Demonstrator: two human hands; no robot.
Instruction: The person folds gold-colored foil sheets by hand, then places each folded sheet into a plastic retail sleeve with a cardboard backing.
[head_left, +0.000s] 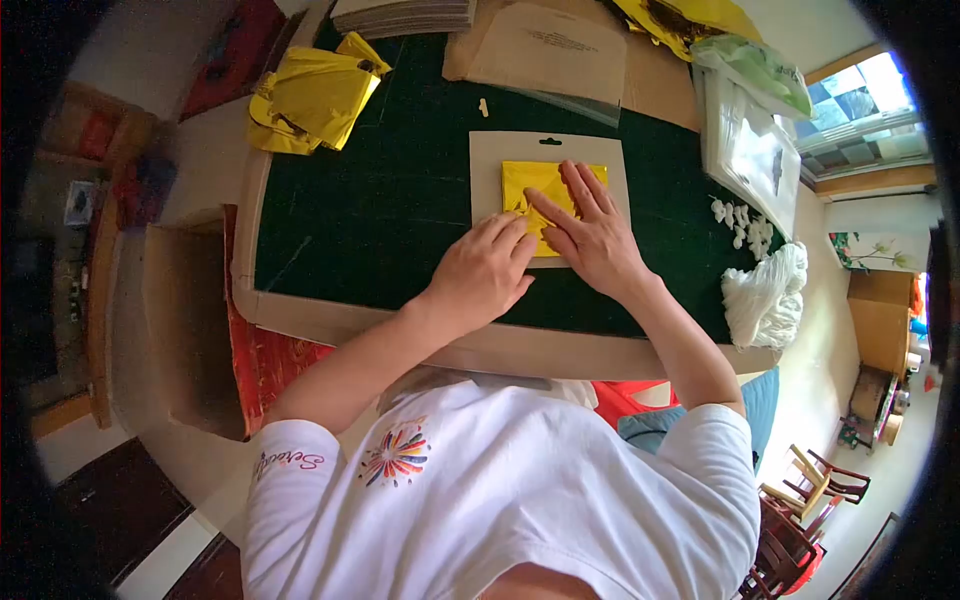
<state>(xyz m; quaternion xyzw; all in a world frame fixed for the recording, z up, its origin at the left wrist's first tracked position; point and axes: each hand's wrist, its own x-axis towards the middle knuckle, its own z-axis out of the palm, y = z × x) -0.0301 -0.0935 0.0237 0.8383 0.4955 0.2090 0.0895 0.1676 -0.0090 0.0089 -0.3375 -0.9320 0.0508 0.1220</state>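
Note:
A folded square of shiny gold foil (530,178) lies on a grey-beige card (487,160) that has a hang slot near its top edge. My right hand (597,232) rests flat on the foil's right part, with its fingers stretched and spread. At the foil's left edge is my left hand (480,268), its fingers curled and pressed together on the crinkled foil. The left fingertips are partly hidden. Both hands cover the lower part of the card.
The table (340,230) has a dark green top. More gold foil (318,95) lies at the back left. A clear plastic sleeve (548,55) and a stack of card (405,15) are at the back. On the right are plastic bags (745,140) and a white string bundle (765,295).

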